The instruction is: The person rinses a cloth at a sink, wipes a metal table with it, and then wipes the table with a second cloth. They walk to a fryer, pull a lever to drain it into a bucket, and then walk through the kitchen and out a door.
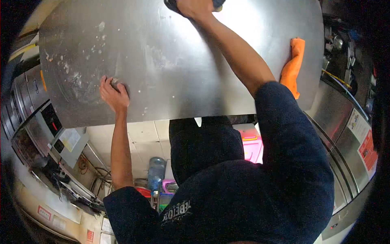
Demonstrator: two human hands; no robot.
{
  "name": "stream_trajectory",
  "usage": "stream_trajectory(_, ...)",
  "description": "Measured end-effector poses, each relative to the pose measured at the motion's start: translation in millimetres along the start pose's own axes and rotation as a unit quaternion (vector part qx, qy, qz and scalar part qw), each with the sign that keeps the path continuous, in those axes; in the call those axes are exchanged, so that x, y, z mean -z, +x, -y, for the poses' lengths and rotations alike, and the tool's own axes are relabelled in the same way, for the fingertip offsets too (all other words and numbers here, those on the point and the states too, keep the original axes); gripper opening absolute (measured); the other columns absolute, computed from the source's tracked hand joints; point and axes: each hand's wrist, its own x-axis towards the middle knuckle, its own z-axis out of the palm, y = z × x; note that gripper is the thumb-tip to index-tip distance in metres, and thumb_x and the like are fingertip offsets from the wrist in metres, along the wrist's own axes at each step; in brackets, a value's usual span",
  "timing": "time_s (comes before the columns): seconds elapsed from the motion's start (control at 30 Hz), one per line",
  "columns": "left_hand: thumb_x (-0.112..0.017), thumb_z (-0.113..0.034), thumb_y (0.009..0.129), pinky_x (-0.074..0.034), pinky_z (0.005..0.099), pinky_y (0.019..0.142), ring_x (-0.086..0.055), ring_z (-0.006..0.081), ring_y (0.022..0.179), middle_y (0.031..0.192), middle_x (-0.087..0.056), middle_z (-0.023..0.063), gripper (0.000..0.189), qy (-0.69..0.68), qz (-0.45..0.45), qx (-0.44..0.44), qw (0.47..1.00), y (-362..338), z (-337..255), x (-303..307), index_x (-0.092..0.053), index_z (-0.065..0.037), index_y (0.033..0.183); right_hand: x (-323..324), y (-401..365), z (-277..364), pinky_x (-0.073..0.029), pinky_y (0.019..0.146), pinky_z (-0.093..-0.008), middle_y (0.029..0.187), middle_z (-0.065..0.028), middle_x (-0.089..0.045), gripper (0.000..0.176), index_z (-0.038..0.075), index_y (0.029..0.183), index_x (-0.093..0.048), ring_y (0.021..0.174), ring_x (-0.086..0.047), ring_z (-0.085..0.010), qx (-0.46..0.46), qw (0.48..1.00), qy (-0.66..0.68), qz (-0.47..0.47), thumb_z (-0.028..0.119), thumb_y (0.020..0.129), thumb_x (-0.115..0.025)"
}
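Observation:
A wide metal table (154, 77) fills the upper half of the head view, with white specks and smears mainly at its left. My left hand (115, 95) rests on the left part near the front edge, fingers bent and a little apart, holding nothing that shows. At the top edge my right hand (196, 7) is wrapped over a dark object (172, 5), partly cut off by the frame, with a yellowish bit at its right. A twisted orange cloth (293, 69) lies on the table at the right, beyond my right arm.
Below the table are a blue water bottle (156, 173) and a pink container (252, 147). Metal equipment (71, 142) stands at the left. Steel cabinets (331, 112) stand at the right, with dark utensils behind them.

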Motion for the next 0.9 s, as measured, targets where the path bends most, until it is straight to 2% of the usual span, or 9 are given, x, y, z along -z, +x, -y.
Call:
stream_trajectory(0.07,-0.050,-0.020,0.082,-0.025,0.0508,0.104,-0.037,0.0354,0.124,0.132,-0.043,0.0165,0.037,-0.009,0.007,-0.006,1.000,-1,-2,2,-0.048,-0.003,0.116,-15,-4,17,-0.026,0.105,-0.0508,0.132,-0.0275,-0.043,0.048,-0.002,0.126,-0.048,0.126,-0.038,-0.0383,0.032,0.990,-0.060,-0.120,0.029,0.090,-0.041)
stream_trajectory(0.13,-0.051,-0.019,0.082,-0.024,0.0508,0.105,-0.037,0.0349,0.124,0.133,-0.042,0.0163,0.037,0.003,0.010,0.003,1.000,-1,-4,5,-0.048,-0.004,0.116,-19,-75,44,-0.014,0.110,-0.0524,0.143,-0.0186,-0.034,0.063,0.010,0.140,-0.034,0.137,-0.025,-0.0301,0.048,0.997,-0.045,0.033,0.041,0.087,-0.049)
stream_trajectory(0.17,-0.051,-0.019,0.082,-0.024,0.0508,0.105,-0.037,0.0349,0.124,0.133,-0.042,0.0163,0.037,-0.001,0.007,0.002,1.000,0,-3,5,-0.048,-0.004,0.116,-20,-130,58,-0.012,0.110,-0.0522,0.144,-0.0188,-0.032,0.069,0.009,0.137,-0.039,0.137,-0.025,-0.0306,0.074,0.996,-0.053,0.018,0.047,0.082,-0.053)
stream_trajectory(0.33,-0.053,-0.019,0.082,-0.022,0.0519,0.106,-0.036,0.0341,0.125,0.134,-0.041,0.0167,0.038,-0.021,-0.006,-0.002,1.000,-5,0,1,-0.048,-0.004,0.116,47,-303,91,-0.014,0.111,-0.0516,0.149,-0.0176,-0.022,0.074,0.012,0.142,-0.030,0.138,-0.021,-0.0314,0.119,0.950,0.091,0.276,0.032,0.079,-0.062)
stream_trajectory(0.43,-0.054,-0.018,0.082,-0.022,0.0522,0.106,-0.036,0.0337,0.125,0.132,-0.041,0.0167,0.037,-0.017,-0.010,-0.005,1.000,-5,1,0,-0.048,-0.004,0.116,27,-254,86,-0.011,0.112,-0.0495,0.150,-0.0157,-0.020,0.074,0.014,0.144,-0.027,0.139,-0.018,-0.0302,0.115,0.963,0.042,0.239,0.032,0.080,-0.060)
stream_trajectory(0.6,-0.055,-0.017,0.082,-0.022,0.0509,0.106,-0.036,0.0323,0.126,0.131,-0.043,0.0162,0.034,-0.032,-0.010,-0.007,0.999,2,-2,4,-0.049,-0.003,0.114,-48,-70,91,-0.020,0.108,-0.0499,0.144,-0.0194,-0.031,0.058,0.004,0.134,-0.039,0.133,-0.029,-0.0336,0.072,0.995,-0.039,-0.059,0.030,0.084,-0.055)
stream_trajectory(0.67,-0.055,-0.017,0.082,-0.023,0.0505,0.106,-0.036,0.0318,0.126,0.130,-0.043,0.0163,0.034,-0.040,-0.005,-0.016,0.999,-9,3,7,-0.050,-0.003,0.113,-60,-60,106,-0.022,0.107,-0.0493,0.137,-0.0200,-0.040,0.052,0.000,0.122,-0.051,0.126,-0.037,-0.0331,0.043,0.987,0.018,-0.153,0.033,0.082,-0.054)
stream_trajectory(0.7,-0.055,-0.017,0.082,-0.022,0.0501,0.106,-0.036,0.0314,0.126,0.130,-0.043,0.0163,0.033,-0.040,-0.010,-0.025,0.999,-9,3,6,-0.050,-0.004,0.112,-56,-85,116,-0.035,0.098,-0.0458,0.124,-0.0181,-0.049,0.047,-0.001,0.118,-0.052,0.116,-0.045,-0.0343,0.052,0.977,-0.031,-0.204,0.028,0.082,-0.059)
stream_trajectory(0.9,-0.057,-0.017,0.082,-0.022,0.0491,0.107,-0.036,0.0303,0.126,0.128,-0.044,0.0159,0.030,-0.067,-0.035,-0.026,0.997,-9,5,5,-0.051,-0.005,0.109,25,-268,120,-0.043,0.088,-0.0435,0.108,-0.0128,-0.055,0.041,0.009,0.104,-0.060,0.103,-0.053,-0.0315,0.018,0.995,0.082,0.060,0.013,0.063,-0.068)
